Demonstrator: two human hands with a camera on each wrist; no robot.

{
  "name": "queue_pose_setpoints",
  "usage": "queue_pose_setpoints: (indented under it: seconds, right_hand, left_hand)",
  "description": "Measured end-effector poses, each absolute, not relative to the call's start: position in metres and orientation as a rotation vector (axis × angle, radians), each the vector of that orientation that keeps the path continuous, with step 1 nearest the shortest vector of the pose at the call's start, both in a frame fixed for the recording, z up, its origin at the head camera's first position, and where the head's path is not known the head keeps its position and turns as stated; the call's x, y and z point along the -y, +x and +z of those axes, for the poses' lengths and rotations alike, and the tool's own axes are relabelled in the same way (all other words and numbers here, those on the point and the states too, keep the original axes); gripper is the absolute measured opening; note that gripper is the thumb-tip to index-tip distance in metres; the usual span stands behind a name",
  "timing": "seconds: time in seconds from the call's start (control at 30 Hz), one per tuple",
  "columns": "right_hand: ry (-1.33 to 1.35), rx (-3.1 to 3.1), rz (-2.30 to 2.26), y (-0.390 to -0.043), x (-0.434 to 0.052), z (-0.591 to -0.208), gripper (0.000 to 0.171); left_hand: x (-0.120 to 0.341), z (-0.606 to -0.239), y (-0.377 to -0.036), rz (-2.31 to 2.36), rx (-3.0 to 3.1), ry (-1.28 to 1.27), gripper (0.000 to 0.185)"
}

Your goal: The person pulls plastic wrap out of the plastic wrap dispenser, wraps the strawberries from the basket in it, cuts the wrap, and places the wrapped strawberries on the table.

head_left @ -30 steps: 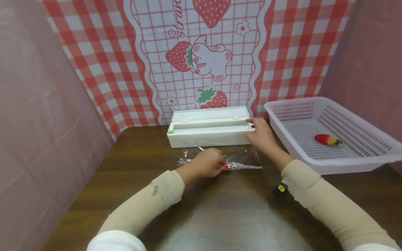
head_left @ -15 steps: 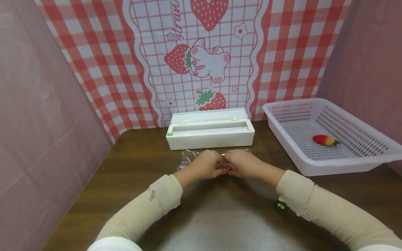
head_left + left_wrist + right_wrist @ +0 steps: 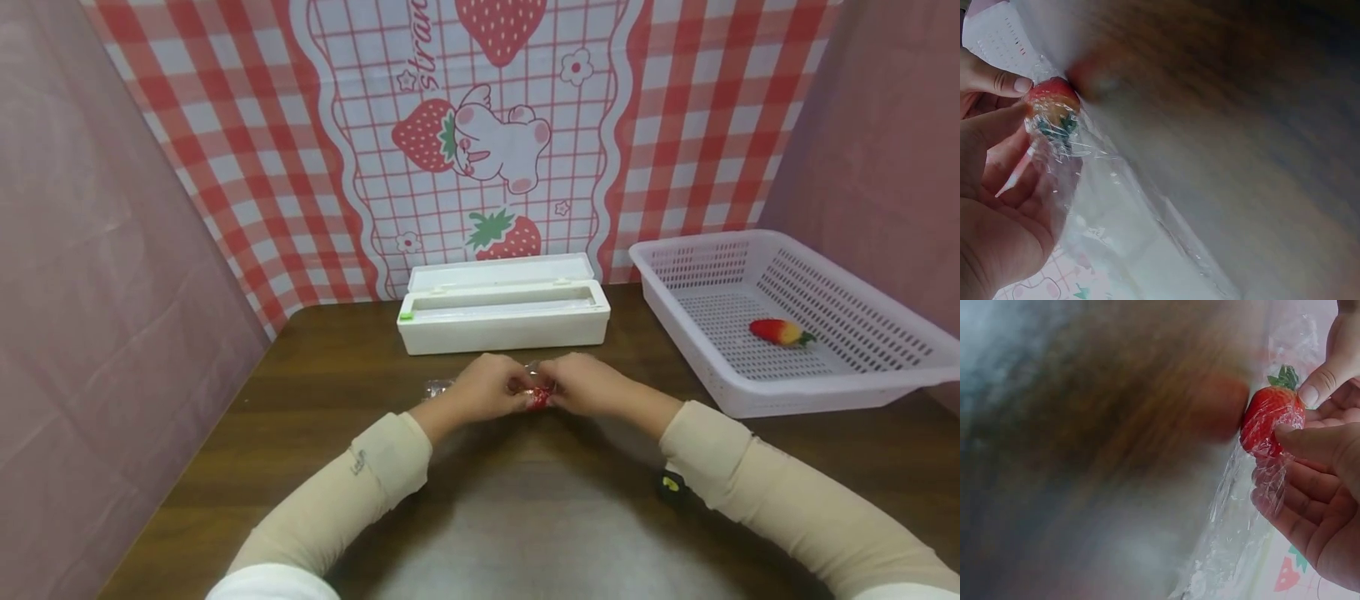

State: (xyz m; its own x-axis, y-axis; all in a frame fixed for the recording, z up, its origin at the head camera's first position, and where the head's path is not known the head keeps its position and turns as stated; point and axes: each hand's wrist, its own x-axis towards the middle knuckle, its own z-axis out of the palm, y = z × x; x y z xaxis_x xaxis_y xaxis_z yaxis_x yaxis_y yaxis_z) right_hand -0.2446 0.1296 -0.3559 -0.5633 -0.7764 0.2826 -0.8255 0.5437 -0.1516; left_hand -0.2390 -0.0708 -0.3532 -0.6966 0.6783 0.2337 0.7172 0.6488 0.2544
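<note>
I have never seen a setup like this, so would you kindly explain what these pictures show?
There is no machine: a person works with two bare hands, the left hand and the right hand. The wide picture comes from a camera worn on the head; the two close, partly blurred ones come from a camera on each wrist. Together the hands hold a strawberry with clear film over it; I cannot tell whether it is real. On the brown table stand a white box with its lid open and a white basket with another strawberry inside.
</note>
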Motion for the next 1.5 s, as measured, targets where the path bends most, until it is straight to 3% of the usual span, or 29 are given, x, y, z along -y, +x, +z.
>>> queue_pose_setpoints:
  seconds: [0.23, 0.73, 1.1, 1.5]
  right_hand:
    - [1.392, 2.605, 0.405, -0.250, -0.129, -0.353, 0.013]
    - [1.364, 2.636, 0.397, -0.250, -0.125, -0.352, 0.027]
    - [1.379, 2.661, 0.422, -0.265, -0.120, -0.351, 0.036]
    - [1.427, 2.784, 0.807, -0.278, -0.127, -0.352, 0.017]
  left_hand:
    - [0.072, -0.351, -0.238, -0.360, 2.715, -1.146, 0.013]
    - [0.068, -0.354, -0.232, 0.127, 2.737, -1.051, 0.023]
    - [0.070, -0.351, -0.246, -0.119, 2.881, -0.979, 0.028]
    - [0.079, -0.348, -0.262, -0.521, 3.027, -1.031, 0.018]
